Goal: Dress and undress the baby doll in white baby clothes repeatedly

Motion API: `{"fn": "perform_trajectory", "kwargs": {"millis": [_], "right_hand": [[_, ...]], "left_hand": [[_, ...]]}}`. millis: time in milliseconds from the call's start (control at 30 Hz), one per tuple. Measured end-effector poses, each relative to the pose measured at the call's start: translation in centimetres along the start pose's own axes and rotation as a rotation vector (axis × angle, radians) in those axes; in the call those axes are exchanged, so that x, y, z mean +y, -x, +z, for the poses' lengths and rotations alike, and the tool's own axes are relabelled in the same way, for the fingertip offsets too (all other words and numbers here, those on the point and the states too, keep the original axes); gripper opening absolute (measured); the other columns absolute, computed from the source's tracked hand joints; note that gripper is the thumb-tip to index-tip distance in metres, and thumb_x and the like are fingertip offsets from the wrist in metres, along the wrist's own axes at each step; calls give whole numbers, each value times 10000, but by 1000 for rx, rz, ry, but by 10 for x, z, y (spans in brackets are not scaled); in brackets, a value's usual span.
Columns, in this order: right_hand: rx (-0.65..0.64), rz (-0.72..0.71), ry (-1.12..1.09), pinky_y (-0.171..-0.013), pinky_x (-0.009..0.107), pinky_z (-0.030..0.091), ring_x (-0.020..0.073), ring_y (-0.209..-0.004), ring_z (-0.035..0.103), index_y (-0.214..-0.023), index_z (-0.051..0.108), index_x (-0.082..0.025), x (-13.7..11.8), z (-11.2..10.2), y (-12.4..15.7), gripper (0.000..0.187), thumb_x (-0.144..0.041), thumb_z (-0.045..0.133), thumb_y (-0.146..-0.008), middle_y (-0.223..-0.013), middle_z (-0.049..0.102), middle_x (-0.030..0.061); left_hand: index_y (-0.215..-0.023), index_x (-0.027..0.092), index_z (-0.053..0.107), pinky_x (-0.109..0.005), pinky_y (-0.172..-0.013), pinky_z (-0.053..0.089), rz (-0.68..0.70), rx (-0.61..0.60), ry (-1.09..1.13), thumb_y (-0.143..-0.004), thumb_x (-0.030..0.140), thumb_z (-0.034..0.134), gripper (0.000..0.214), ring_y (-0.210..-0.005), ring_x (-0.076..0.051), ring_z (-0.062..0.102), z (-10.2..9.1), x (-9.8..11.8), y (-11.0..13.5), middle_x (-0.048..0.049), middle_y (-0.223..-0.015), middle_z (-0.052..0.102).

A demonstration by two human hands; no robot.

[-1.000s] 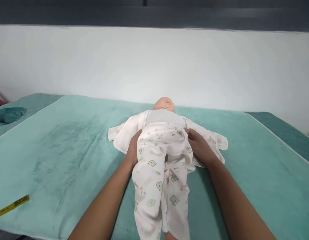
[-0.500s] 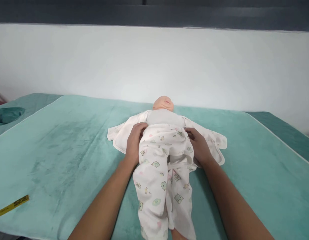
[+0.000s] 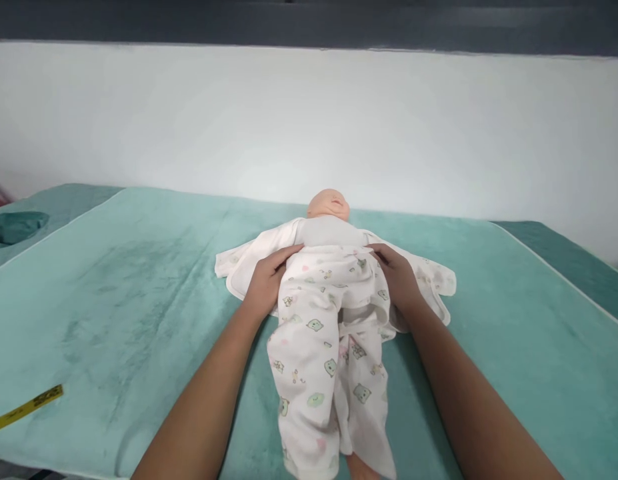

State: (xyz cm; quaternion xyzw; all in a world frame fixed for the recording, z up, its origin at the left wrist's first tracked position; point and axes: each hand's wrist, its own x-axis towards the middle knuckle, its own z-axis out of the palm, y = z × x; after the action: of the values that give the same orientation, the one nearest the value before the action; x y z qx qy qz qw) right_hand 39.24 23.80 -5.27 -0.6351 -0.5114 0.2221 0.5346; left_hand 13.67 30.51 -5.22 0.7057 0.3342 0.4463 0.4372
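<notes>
A baby doll (image 3: 329, 205) lies on its back on a teal towel (image 3: 139, 287), head away from me. It wears white printed trousers (image 3: 321, 333) with small green bear figures. An open white top (image 3: 249, 263) is spread under its torso. My left hand (image 3: 266, 281) grips the left side of the trousers' waistband, fingers curled over the edge. On the other side of the waist my right hand (image 3: 396, 277) holds the same waistband. A bare doll foot (image 3: 361, 468) shows at the bottom edge.
The towel covers a padded table that ends at a white wall (image 3: 309, 120) behind. A yellow measuring tape (image 3: 26, 409) lies at the near left edge. A dark green cloth (image 3: 13, 225) sits at far left. A darker teal sheet (image 3: 563, 263) shows at right.
Both hands have slid up the doll's body, drawing the trousers' waistband higher toward the chest. The trouser legs have moved up a little with them.
</notes>
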Motion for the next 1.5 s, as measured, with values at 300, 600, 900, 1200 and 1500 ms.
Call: {"fn": "perform_trajectory", "kwargs": {"millis": [300, 600, 900, 1200, 1500], "right_hand": [[-22, 56, -34, -747, 328, 445, 205, -840, 585, -921, 637, -232, -3, 7, -1, 171, -355, 560, -830, -888, 672, 10], [-89, -337, 66, -1073, 434, 388, 246, -1297, 501, -1017, 617, -284, 3, 6, -12, 168, -369, 515, -915, -1412, 548, 48], [-233, -168, 114, -994, 421, 430, 273, -1194, 582, -1083, 715, -303, -14, 1, -34, 288, -406, 537, -882, -1303, 649, 11], [-182, 39, 120, -837, 382, 468, 265, -981, 623, -673, 662, -236, -21, 7, -59, 173, -266, 536, -787, -981, 718, 47], [-355, -98, -34, -973, 432, 434, 267, -1227, 535, -787, 542, -228, -10, 0, -46, 301, -516, 589, -860, -1422, 541, 59]], "left_hand": [[-1130, 260, 702, -360, -997, 487, 34, -63, 2, -845, 252, 611, 299, -1196, -215, 579, -2, 6, -3, -54, -1285, 633], [-1140, 245, 694, -397, -989, 512, 129, -50, -135, -878, 290, 572, 292, -1130, -218, 628, -6, 0, -10, -60, -1247, 668], [-1193, 231, 667, -364, -956, 510, 257, -38, -452, -853, 165, 549, 365, -1071, -210, 655, -2, -1, -17, -37, -1190, 708], [-864, 227, 684, -306, -719, 451, 43, 118, -470, -937, 397, 486, 271, -757, -194, 625, 8, -3, -30, -3, -801, 717], [-711, 230, 545, -291, -643, 377, -19, 62, -518, -920, 389, 490, 268, -649, -180, 517, 7, -12, -59, 13, -654, 598]]}}
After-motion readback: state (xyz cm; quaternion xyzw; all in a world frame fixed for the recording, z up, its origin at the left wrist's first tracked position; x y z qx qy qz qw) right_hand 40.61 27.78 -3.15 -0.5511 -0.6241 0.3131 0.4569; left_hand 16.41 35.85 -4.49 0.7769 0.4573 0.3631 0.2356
